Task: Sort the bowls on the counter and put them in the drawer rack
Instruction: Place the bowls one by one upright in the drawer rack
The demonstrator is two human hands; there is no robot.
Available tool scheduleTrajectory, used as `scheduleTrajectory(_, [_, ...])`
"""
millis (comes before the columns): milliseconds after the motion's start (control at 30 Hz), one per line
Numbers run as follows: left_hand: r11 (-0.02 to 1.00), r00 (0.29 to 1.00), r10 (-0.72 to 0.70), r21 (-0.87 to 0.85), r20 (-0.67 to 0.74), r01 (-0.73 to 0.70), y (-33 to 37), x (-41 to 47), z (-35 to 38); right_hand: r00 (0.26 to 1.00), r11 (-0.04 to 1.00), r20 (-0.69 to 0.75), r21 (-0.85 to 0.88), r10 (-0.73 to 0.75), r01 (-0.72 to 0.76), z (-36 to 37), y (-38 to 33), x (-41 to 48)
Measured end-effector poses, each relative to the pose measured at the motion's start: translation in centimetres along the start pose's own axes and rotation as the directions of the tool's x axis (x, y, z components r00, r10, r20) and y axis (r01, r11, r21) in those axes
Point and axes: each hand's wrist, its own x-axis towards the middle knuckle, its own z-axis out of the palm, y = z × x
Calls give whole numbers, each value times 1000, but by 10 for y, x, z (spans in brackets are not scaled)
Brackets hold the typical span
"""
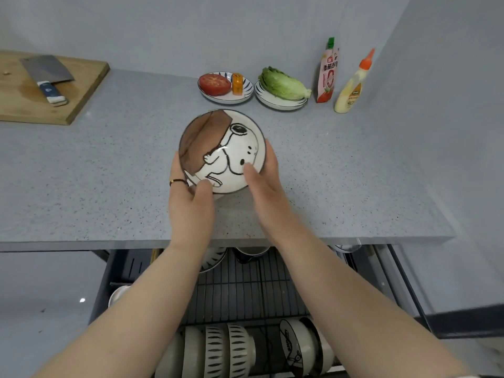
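White ceramic bowl with a cartoon dog print [222,151], tilted, held over the grey speckled counter [109,170] near its front edge. Left hand [191,205] and right hand [266,184] fingers clasp its opposite sides. Black wire drawer rack [240,293] open below.

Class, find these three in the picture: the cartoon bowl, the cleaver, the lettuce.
cartoon bowl [229,148]: head view, on its painted inside.
cleaver [45,69]: head view, on the flat of the blade.
lettuce [283,84]: head view, on its leafy middle.
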Motion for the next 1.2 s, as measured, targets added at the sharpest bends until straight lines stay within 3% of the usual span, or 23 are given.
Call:
scheduleTrajectory(100, [996, 997, -51, -71, 57, 55, -1, -35, 6, 998, 998, 59, 65, 16, -19, -35, 1, -32])
scheduleTrajectory(267, [964, 947, -171, -154, 270, 218, -28, -105, 42, 982, 990, 129, 9, 140, -143, -113, 19, -86])
scheduleTrajectory(367, [958, 896, -249, -45, 369, 285, -53, -141, 65, 957, 966, 127, -35, 260, -257, -158, 31, -119])
scheduleTrajectory(467, [943, 838, -334, 169, 432, 288, -81, -177, 82, 921, 922, 72, -94, 384, -377, -204, 55, -148])
scheduleTrajectory(567, [863, 860, -368, 473, 354, 175, -114, -201, 83, 850, 827, -56, -205, 524, -523, -240, 89, -167])
scheduleTrajectory(667, [689, 897, -320, 725, 306, -2, -133, -223, 80, 766, 669, -193, -390, 613, -633, -263, 120, -171])
scheduleTrajectory(767, [609, 915, -174, 770, 364, -191, -138, -238, 76, 669, 430, -290, -580, 684, -692, -271, 152, -170])
scheduleTrajectory(833, [534, 917, -108, 800, 384, -272, -140, -243, 74, 640, 346, -274, -656, 718, -670, -266, 169, -170])
scheduleTrajectory(967, [460, 924, -56, 831, 377, -311, -143, -242, 76, 598, 245, -237, -752, 766, -612, -249, 196, -170])
scheduleTrajectory(1200, [492, 920, -161, 837, 358, -239, -140, -241, 75, 512, 164, -197, -801, 836, -576, -230, 220, -170])
